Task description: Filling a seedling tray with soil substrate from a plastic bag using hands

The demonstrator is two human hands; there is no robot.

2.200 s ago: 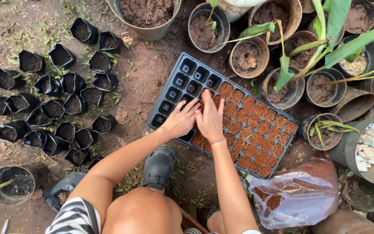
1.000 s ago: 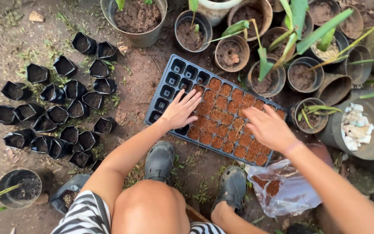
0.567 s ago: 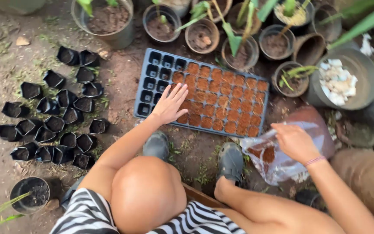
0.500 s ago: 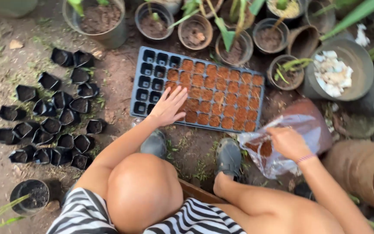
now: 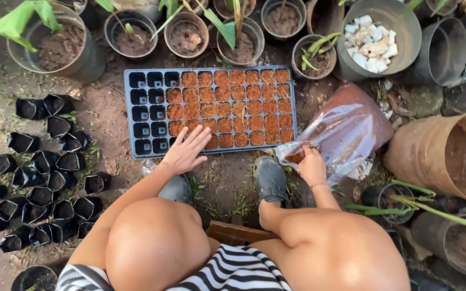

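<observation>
Left hand (image 5: 185,152) is resting flat, fingers spread apart, on the near edge of the black seedling tray (image 5: 144,116), where empty left cells are meeting brown-filled ones. Bare soil (image 5: 225,175) is lying open between tray and grey shoes (image 5: 269,178). Right hand (image 5: 312,164) is reaching, fingers curled together, into the mouth of the clear plastic bag (image 5: 341,134) just beside the tray's right edge.

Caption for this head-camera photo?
Left hand rests on a seedling tray; right hand reaches into a plastic bag.
</observation>
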